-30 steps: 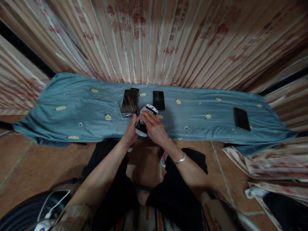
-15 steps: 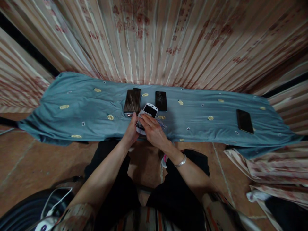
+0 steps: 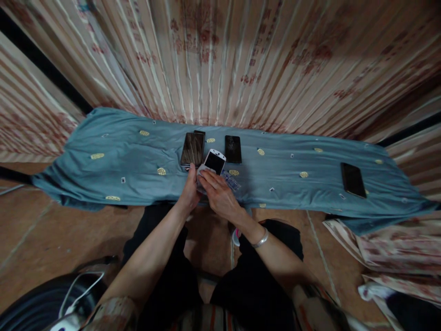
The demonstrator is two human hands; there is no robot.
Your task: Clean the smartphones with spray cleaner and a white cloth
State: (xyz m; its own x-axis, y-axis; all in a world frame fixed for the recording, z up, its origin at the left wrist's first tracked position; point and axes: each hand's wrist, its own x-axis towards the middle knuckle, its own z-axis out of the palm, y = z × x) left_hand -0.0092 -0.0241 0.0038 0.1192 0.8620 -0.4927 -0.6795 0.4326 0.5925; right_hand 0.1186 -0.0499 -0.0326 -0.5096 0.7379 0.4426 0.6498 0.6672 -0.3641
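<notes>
Your left hand (image 3: 190,189) appears to grip the white phone (image 3: 215,161) at its lower left, though that end is hidden; your right hand (image 3: 221,195) pins a pale cloth (image 3: 206,168) over its lower part. The phone is tilted toward 1 o'clock, above the bedcover (image 3: 282,188). To wipe well, brace the edge with your left fingers and press the cloth flat and lightly, following the glass. The cloth looks soft and crumpled; the phone is smooth, round-cornered, with a dark screen. At 10 o'clock, 1 glossy dark tablet (image 3: 192,148) mirrors the folds; at 1 o'clock lies 1 flat black phone (image 3: 233,149).
</notes>
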